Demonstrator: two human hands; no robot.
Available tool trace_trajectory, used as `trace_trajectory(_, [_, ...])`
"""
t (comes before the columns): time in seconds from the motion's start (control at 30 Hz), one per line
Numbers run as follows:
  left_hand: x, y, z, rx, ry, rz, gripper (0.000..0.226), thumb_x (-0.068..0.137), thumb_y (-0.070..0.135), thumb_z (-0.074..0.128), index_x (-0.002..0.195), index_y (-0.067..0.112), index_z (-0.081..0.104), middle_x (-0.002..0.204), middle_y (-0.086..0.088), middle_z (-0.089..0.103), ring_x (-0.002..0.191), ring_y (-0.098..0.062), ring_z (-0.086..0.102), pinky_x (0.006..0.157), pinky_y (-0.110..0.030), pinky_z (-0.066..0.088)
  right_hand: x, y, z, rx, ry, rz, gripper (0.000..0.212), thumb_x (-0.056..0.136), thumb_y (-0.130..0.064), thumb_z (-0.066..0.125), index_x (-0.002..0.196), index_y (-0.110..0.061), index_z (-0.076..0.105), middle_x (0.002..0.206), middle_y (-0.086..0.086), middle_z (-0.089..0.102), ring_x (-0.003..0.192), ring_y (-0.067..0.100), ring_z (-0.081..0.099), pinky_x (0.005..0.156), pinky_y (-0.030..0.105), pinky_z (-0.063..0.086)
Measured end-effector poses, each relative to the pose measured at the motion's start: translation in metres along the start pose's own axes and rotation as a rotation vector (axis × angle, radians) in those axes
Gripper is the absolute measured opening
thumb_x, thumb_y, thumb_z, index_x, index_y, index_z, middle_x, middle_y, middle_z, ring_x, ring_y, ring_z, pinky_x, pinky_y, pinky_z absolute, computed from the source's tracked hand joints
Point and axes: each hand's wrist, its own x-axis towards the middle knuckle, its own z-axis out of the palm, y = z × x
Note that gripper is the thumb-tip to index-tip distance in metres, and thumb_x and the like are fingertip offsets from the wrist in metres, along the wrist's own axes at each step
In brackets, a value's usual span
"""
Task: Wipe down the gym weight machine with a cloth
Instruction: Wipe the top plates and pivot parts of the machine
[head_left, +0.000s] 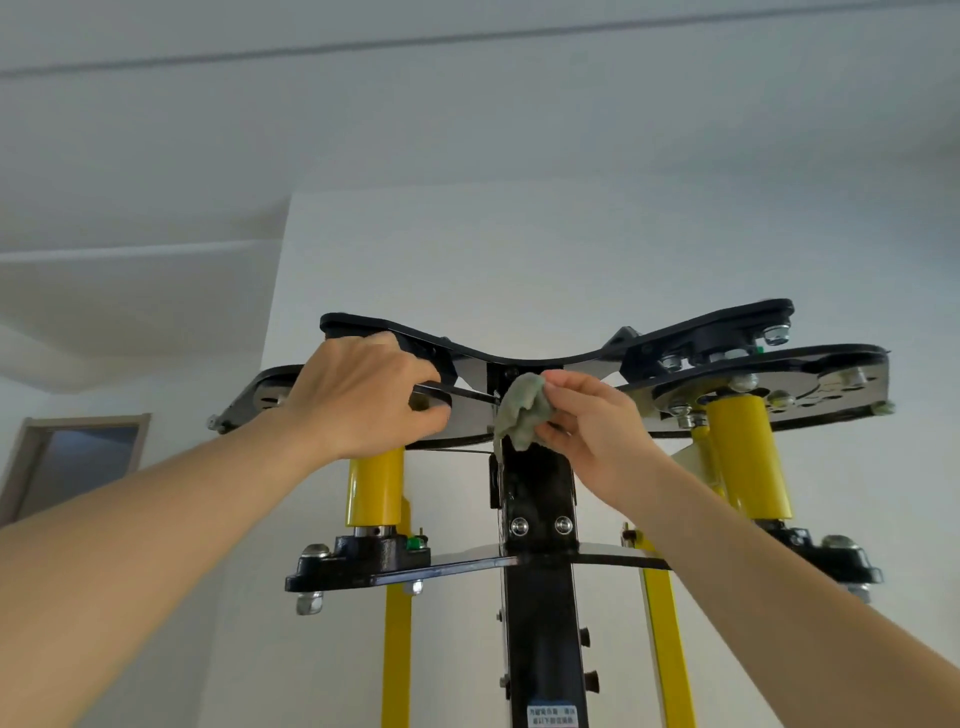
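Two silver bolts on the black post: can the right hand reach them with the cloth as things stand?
Probably yes. The right hand holds the cloth against the black post directly above the silver bolts, and the post face between shows nothing in the way.

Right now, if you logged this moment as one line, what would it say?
step: wiping | right hand: pinches green cloth at top of black post | left hand: grips black top plate

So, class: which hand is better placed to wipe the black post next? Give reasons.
Right. The right hand holds the cloth at the top of the post; the left hand grips the plate and has no cloth.
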Motion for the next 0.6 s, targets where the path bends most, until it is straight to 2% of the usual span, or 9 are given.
trace_trajectory(0.07, [0.002, 0.003, -0.003, -0.104, 0.016, 0.033, 0.059, 0.084, 0.076, 0.041, 0.135, 0.048, 0.055, 0.115, 0.018, 0.066, 0.11, -0.009, 0.053, 0.087, -0.03, 0.036, 0.0, -0.015, 0.004, -0.061, -0.063, -0.013, 0.008, 0.095, -0.003, 0.061, 0.101, -0.006, 0.066, 0.086, 0.01, 0.068, 0.077, 0.021, 0.068, 0.077, 0.034, 0.057])
trace_trajectory(0.13, [0.004, 0.013, -0.01, -0.255, 0.002, 0.049, 0.07, 0.073, 0.086, 0.04, 0.128, 0.048, 0.059, 0.115, 0.026, 0.064, 0.113, -0.004, 0.048, 0.098, -0.033, 0.031, 0.0, -0.026, 0.011, -0.113, -0.111, -0.03, 0.007, 0.094, -0.003, 0.062, 0.1, -0.005, 0.066, 0.088, 0.01, 0.069, 0.077, 0.021, 0.068, 0.076, 0.033, 0.058])
trace_trajectory(0.2, [0.004, 0.022, -0.012, -0.336, 0.008, 0.066, 0.062, 0.07, 0.085, 0.052, 0.116, 0.046, 0.063, 0.105, 0.028, 0.066, 0.105, -0.001, 0.053, 0.097, -0.032, 0.035, 0.001, -0.035, 0.021, -0.157, -0.131, -0.053, 0.006, 0.094, -0.004, 0.063, 0.1, -0.005, 0.066, 0.091, 0.012, 0.069, 0.079, 0.021, 0.069, 0.073, 0.03, 0.058])
trace_trajectory(0.27, [0.008, 0.024, -0.015, -0.429, 0.049, 0.026, 0.037, 0.079, 0.065, 0.069, 0.105, 0.039, 0.068, 0.092, 0.023, 0.071, 0.094, -0.003, 0.063, 0.093, -0.036, 0.047, 0.004, -0.042, 0.031, -0.18, -0.138, -0.068, 0.004, 0.094, -0.006, 0.065, 0.097, -0.005, 0.066, 0.091, 0.013, 0.068, 0.079, 0.022, 0.069, 0.072, 0.029, 0.058])
trace_trajectory(0.33, [0.015, 0.015, -0.019, -0.511, 0.066, -0.055, 0.013, 0.087, 0.042, 0.073, 0.098, 0.035, 0.074, 0.085, 0.018, 0.073, 0.086, -0.005, 0.068, 0.084, -0.038, 0.055, 0.008, -0.049, 0.039, -0.2, -0.144, -0.075, 0.004, 0.093, -0.006, 0.066, 0.097, -0.004, 0.066, 0.087, 0.012, 0.069, 0.076, 0.021, 0.069, 0.073, 0.029, 0.06])
trace_trajectory(0.47, [0.033, -0.023, -0.028, -0.545, 0.116, -0.105, 0.008, 0.092, 0.028, 0.072, 0.098, 0.029, 0.077, 0.088, 0.011, 0.076, 0.082, -0.008, 0.07, 0.084, -0.04, 0.059, 0.02, -0.061, 0.053, -0.309, -0.136, -0.142, 0.014, 0.089, -0.002, 0.071, 0.102, -0.001, 0.067, 0.09, 0.014, 0.07, 0.077, 0.02, 0.07, 0.071, 0.027, 0.06])
trace_trajectory(0.53, [0.041, -0.046, -0.034, -0.52, 0.139, -0.131, 0.009, 0.092, 0.021, 0.073, 0.098, 0.024, 0.078, 0.088, 0.007, 0.076, 0.08, -0.006, 0.068, 0.085, -0.037, 0.059, 0.032, -0.063, 0.061, -0.527, -0.058, -0.264, 0.014, 0.083, 0.0, 0.077, 0.096, -0.002, 0.071, 0.09, 0.013, 0.072, 0.078, 0.021, 0.069, 0.073, 0.028, 0.061])
trace_trajectory(0.6, [0.048, -0.069, -0.038, -0.476, 0.157, -0.168, 0.008, 0.092, 0.017, 0.072, 0.095, 0.022, 0.077, 0.084, 0.005, 0.073, 0.078, -0.007, 0.067, 0.084, -0.034, 0.057, 0.045, -0.062, 0.07, -0.793, 0.029, -0.397, 0.012, 0.081, -0.004, 0.08, 0.087, -0.012, 0.075, 0.089, 0.007, 0.075, 0.079, 0.019, 0.069, 0.077, 0.028, 0.059])
